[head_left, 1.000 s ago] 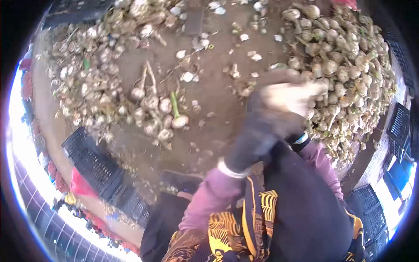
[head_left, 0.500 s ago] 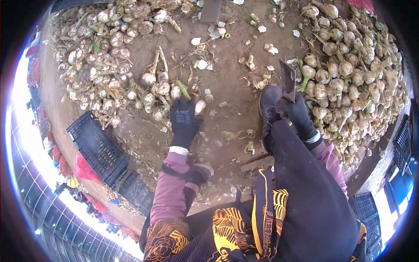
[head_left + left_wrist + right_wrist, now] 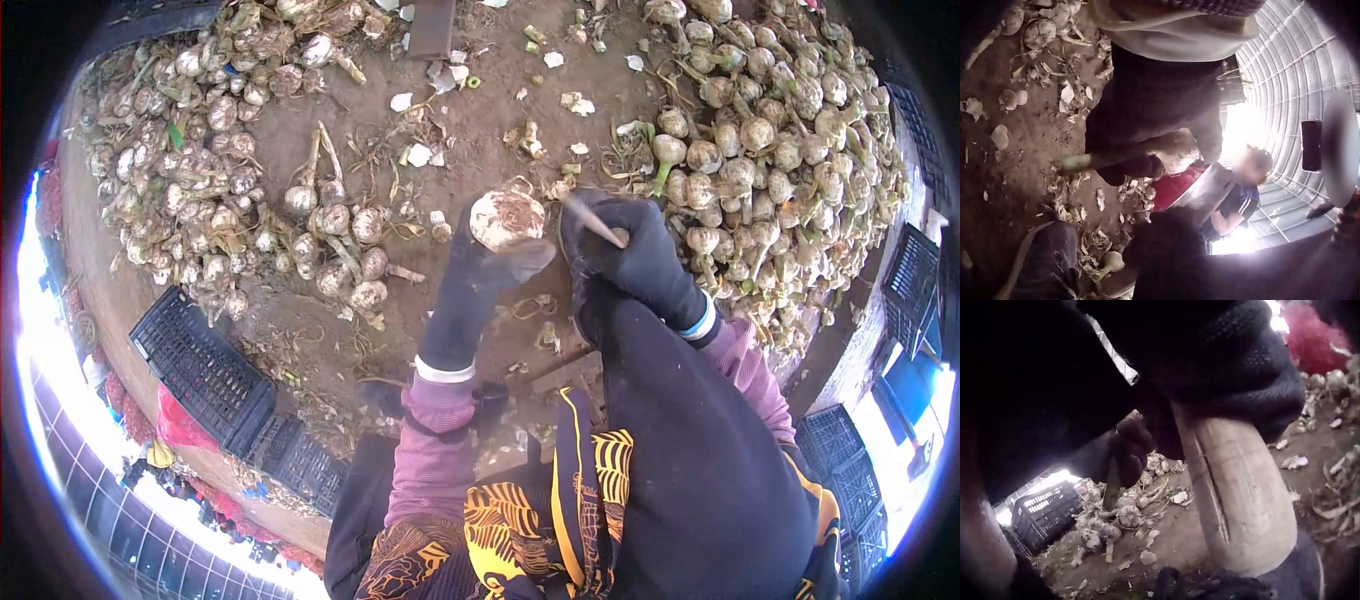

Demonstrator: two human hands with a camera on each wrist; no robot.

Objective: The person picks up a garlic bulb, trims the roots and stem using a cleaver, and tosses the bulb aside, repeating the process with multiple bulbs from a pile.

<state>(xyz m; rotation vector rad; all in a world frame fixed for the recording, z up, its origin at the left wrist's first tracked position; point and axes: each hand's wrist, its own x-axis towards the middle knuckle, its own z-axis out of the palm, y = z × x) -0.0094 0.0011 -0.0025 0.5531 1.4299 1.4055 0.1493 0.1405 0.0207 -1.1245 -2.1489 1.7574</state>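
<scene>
Garlic bulb (image 3: 508, 218) up, gripped in the gloved left hand (image 3: 482, 272), which has swung across from the loose cluster (image 3: 335, 219) on the ground; the gloved right hand (image 3: 642, 258) grips the knife (image 3: 1244, 500) by its wooden handle. Bulb and knife now near, apart: fetching looks done. Beyond, garlic heaps (image 3: 755, 160) flank both sides.

Brown dirt floor (image 3: 340, 110) within a pale, curved, ribbed wall (image 3: 1297, 62).
Just behind the black crate (image 3: 205, 365) shows red material (image 3: 183, 415); farther beyond the crate, white light (image 3: 45, 290) glares along gridded panels (image 3: 110, 540), and more crates (image 3: 912, 280) stand across the floor from it.
</scene>
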